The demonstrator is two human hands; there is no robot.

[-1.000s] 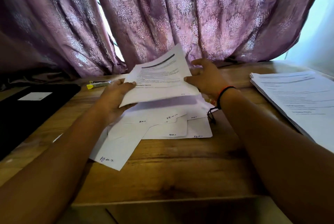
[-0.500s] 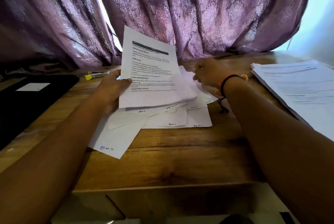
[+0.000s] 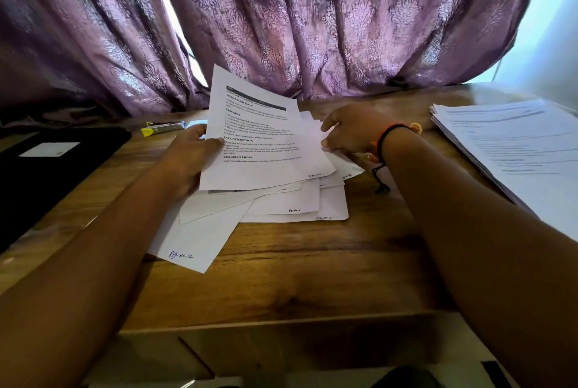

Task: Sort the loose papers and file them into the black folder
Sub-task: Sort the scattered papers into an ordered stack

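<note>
two hands at mid-frame: left hand (image 3: 190,153) grips the printed sheet (image 3: 259,175) by its left edge, right hand (image 3: 350,134) pinches the loose papers (image 3: 297,200) beneath. black folder (image 3: 47,175) lies on the worktop (image 3: 297,278) at frame left, nearer the left hand.

Two hands are in view, one left hand (image 3: 190,156) and one right hand (image 3: 350,131), with one black-and-orange wristband (image 3: 383,137). The one wooden table (image 3: 281,278) bears one black folder (image 3: 47,175) with one white label (image 3: 50,149), one yellow highlighter (image 3: 162,128), one raised printed sheet (image 3: 256,143) and one neat paper stack (image 3: 516,150). The loose sheets (image 3: 281,203) number at least five; overlap hides the exact count.
</note>
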